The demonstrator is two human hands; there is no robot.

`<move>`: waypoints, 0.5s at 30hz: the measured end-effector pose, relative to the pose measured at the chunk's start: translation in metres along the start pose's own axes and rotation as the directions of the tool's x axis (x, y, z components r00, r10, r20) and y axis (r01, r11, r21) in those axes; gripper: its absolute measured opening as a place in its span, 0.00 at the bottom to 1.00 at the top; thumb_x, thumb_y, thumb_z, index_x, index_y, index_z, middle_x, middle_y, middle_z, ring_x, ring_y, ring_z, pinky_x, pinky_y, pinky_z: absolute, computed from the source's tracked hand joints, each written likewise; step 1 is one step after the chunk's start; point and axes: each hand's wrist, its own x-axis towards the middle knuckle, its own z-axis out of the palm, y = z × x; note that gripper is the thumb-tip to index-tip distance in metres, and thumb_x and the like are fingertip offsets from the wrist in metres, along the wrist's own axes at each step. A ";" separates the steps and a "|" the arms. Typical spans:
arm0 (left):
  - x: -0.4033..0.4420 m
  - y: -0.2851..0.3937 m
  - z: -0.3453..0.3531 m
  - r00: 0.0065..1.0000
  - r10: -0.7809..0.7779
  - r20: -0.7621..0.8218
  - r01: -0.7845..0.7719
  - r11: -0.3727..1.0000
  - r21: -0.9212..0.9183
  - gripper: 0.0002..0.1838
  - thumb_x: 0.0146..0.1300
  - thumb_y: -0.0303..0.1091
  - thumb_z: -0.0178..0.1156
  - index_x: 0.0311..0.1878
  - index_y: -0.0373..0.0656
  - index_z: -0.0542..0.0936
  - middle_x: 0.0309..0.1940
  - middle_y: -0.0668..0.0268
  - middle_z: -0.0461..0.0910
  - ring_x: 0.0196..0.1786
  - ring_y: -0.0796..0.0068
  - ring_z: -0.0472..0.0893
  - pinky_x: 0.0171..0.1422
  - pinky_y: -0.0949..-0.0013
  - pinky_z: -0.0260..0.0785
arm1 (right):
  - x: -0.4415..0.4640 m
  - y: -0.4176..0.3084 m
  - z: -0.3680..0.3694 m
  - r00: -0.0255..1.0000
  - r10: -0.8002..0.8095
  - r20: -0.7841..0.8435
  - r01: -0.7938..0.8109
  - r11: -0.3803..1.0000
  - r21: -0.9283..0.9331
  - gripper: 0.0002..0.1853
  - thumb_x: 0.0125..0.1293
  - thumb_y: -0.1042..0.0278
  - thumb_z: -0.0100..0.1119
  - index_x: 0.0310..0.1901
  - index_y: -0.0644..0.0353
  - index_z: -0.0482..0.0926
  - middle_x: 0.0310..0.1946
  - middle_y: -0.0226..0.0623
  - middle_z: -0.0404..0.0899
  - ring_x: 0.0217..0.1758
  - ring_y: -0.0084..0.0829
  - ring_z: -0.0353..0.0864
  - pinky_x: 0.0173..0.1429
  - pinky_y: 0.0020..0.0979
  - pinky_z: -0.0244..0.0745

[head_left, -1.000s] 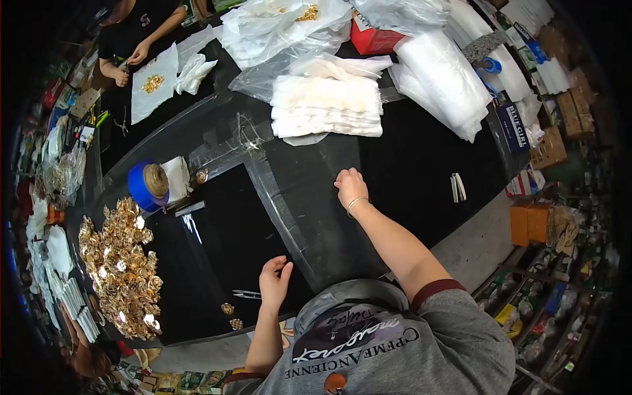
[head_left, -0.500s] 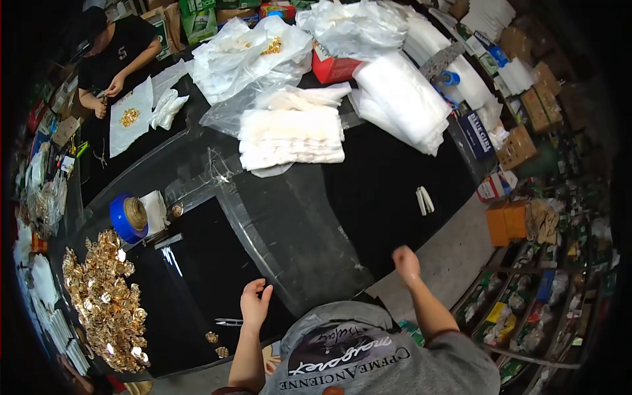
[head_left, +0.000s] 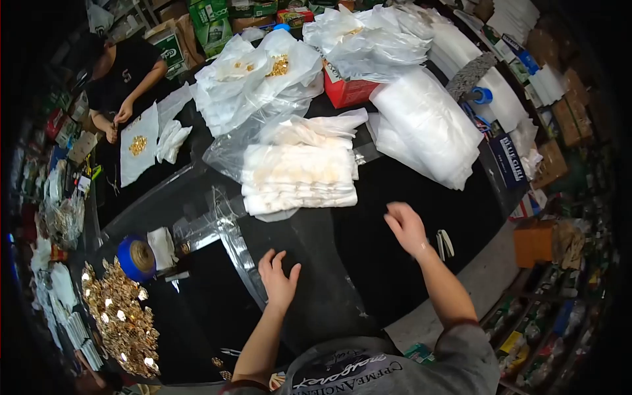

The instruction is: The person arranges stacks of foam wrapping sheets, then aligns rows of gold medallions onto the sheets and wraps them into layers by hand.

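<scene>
My left hand (head_left: 279,282) hovers over the dark table with its fingers apart and nothing in it. To the right, my right hand (head_left: 407,228) reaches forward above the black surface, thumb and fingers spread, also holding nothing. Beyond both hands lies a stack of folded white sheets or bags (head_left: 299,174), the nearest thing ahead of them; neither hand touches it. Two thin white strips (head_left: 445,245) rest just right of my right wrist. At the left is a heap of shiny gold metal pieces (head_left: 122,322).
A blue tape roll (head_left: 136,258) stands behind the gold heap. Farther back are clear plastic bags with gold pieces (head_left: 263,76), a red box (head_left: 345,89) and a large white plastic bundle (head_left: 428,125). Another person (head_left: 128,72) handles small items at the far left. Shelves line the right.
Both my hands have moved forward over the table toward the white stack. My right hand, fingers curled before, now has them spread. The camera view has shifted.
</scene>
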 end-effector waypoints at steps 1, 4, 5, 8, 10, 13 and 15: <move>0.006 0.001 0.008 0.996 0.063 -0.056 -0.056 0.993 0.108 0.23 0.58 0.36 0.66 0.56 0.40 0.75 0.66 0.53 0.67 0.65 0.55 0.69 0.67 0.57 0.61 | 0.039 -0.009 0.013 0.998 -0.059 0.021 0.060 0.998 -0.008 0.13 0.61 0.73 0.62 0.48 0.61 0.77 0.36 0.33 0.77 0.33 0.32 0.74 0.41 0.28 0.72; 0.011 -0.008 0.019 0.981 0.136 -0.142 -0.060 0.895 0.443 0.27 0.59 0.47 0.62 0.59 0.44 0.74 0.70 0.54 0.62 0.70 0.49 0.62 0.72 0.51 0.52 | 0.150 -0.018 0.056 0.959 -0.284 0.007 0.282 0.949 -0.140 0.22 0.57 0.68 0.64 0.54 0.59 0.74 0.45 0.35 0.75 0.45 0.35 0.73 0.51 0.32 0.68; 0.014 -0.007 0.018 0.980 0.141 -0.140 -0.063 0.889 0.453 0.28 0.59 0.48 0.61 0.59 0.44 0.74 0.70 0.54 0.62 0.70 0.49 0.62 0.73 0.50 0.52 | 0.185 -0.017 0.071 0.936 -0.352 -0.006 0.342 0.914 -0.219 0.24 0.56 0.66 0.65 0.56 0.58 0.73 0.48 0.36 0.75 0.49 0.36 0.72 0.55 0.34 0.67; 0.015 -0.005 0.016 0.988 0.103 -0.116 -0.035 0.876 0.481 0.29 0.58 0.49 0.61 0.59 0.45 0.73 0.70 0.54 0.62 0.71 0.50 0.62 0.73 0.51 0.51 | 0.265 -0.011 0.109 0.929 -0.366 0.050 0.354 0.847 -0.397 0.33 0.53 0.61 0.68 0.61 0.56 0.69 0.57 0.38 0.74 0.61 0.39 0.71 0.65 0.38 0.63; 0.016 -0.001 0.015 0.991 0.080 -0.108 -0.018 0.873 0.488 0.29 0.57 0.48 0.61 0.60 0.45 0.73 0.71 0.55 0.62 0.71 0.51 0.62 0.73 0.52 0.50 | 0.291 -0.013 0.122 0.965 -0.179 0.191 0.250 0.848 -0.467 0.37 0.50 0.56 0.69 0.63 0.54 0.69 0.60 0.39 0.73 0.65 0.40 0.70 0.68 0.41 0.61; 0.019 0.001 0.015 0.992 0.064 -0.113 -0.002 0.877 0.481 0.29 0.56 0.48 0.61 0.59 0.46 0.73 0.71 0.55 0.62 0.71 0.51 0.62 0.73 0.52 0.50 | 0.316 -0.027 0.124 0.926 0.085 0.367 0.156 0.801 -0.578 0.39 0.46 0.48 0.72 0.61 0.53 0.73 0.60 0.41 0.74 0.63 0.41 0.71 0.68 0.42 0.63; 0.018 -0.003 0.018 0.992 0.065 -0.105 -0.006 0.877 0.480 0.29 0.56 0.48 0.61 0.59 0.46 0.73 0.71 0.55 0.62 0.71 0.51 0.63 0.73 0.52 0.50 | 0.323 -0.013 0.126 0.888 0.097 0.449 0.154 0.858 -0.490 0.36 0.47 0.47 0.71 0.57 0.58 0.76 0.55 0.45 0.77 0.55 0.44 0.77 0.61 0.38 0.70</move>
